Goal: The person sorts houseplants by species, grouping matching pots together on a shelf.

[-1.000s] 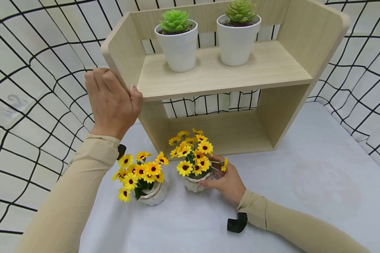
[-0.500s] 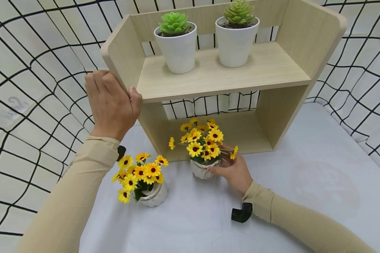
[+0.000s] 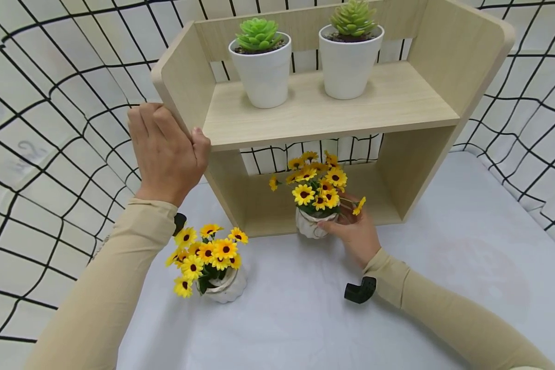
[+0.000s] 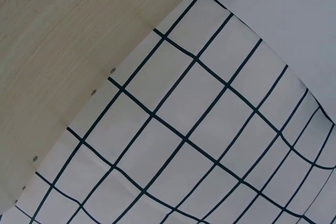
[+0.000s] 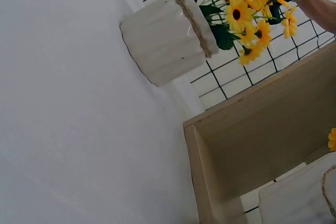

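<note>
My left hand (image 3: 166, 154) grips the front edge of the left side panel of a two-tier wooden shelf (image 3: 328, 112). In the left wrist view, only that panel (image 4: 79, 40) and the wire grid appear. My right hand (image 3: 358, 234) holds a white pot of yellow artificial sunflowers (image 3: 311, 224) from its right side. This pot is upright at the front of the lower compartment, its blooms reaching inside. The held pot (image 5: 299, 195) is partly visible at the lower right in the right wrist view. A matching sunflower pot (image 3: 233, 289) stands on the table, left of it.
Two white pots with green succulents, left (image 3: 263, 74) and right (image 3: 349, 67), stand on the upper shelf board. A black wire grid (image 3: 74, 136) surrounds the white-covered table (image 3: 282, 329). Black curved pieces (image 3: 361, 290) are attached at the wrists.
My right hand has carried the sunflower pot forward and to the right, up to the lower compartment's front edge. My left hand keeps its grip on the shelf, and the other pots stay put.
</note>
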A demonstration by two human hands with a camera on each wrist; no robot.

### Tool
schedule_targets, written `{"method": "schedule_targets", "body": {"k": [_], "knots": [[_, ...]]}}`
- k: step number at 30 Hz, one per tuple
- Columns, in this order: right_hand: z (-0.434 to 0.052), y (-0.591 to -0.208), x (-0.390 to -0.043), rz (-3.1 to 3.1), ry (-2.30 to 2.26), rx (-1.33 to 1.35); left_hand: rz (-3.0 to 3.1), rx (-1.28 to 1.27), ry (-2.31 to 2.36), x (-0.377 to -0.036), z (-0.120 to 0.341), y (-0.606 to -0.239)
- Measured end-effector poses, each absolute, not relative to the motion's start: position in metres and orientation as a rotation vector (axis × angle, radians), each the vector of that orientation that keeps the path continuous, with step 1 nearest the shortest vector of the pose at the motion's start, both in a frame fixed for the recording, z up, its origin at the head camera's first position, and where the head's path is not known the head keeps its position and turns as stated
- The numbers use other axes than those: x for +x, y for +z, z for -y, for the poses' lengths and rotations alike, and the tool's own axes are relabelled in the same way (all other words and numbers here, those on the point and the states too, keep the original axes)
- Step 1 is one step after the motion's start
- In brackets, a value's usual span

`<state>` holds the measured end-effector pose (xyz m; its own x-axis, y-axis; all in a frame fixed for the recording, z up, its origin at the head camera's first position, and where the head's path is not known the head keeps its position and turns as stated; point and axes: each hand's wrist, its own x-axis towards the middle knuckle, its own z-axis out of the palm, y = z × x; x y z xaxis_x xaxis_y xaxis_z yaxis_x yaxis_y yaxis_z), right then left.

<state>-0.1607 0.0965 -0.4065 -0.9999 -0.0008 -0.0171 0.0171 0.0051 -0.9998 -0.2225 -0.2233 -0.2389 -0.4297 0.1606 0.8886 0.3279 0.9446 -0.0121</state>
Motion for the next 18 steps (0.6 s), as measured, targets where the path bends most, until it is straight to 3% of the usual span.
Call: {"method": "schedule_targets", "body": {"k": [18], "knots": [[-0.125,-0.404,-0.200,-2.386,-2.193,0.223,1.988,-0.369,-0.172,-0.222,0.223,-0.237]]}}
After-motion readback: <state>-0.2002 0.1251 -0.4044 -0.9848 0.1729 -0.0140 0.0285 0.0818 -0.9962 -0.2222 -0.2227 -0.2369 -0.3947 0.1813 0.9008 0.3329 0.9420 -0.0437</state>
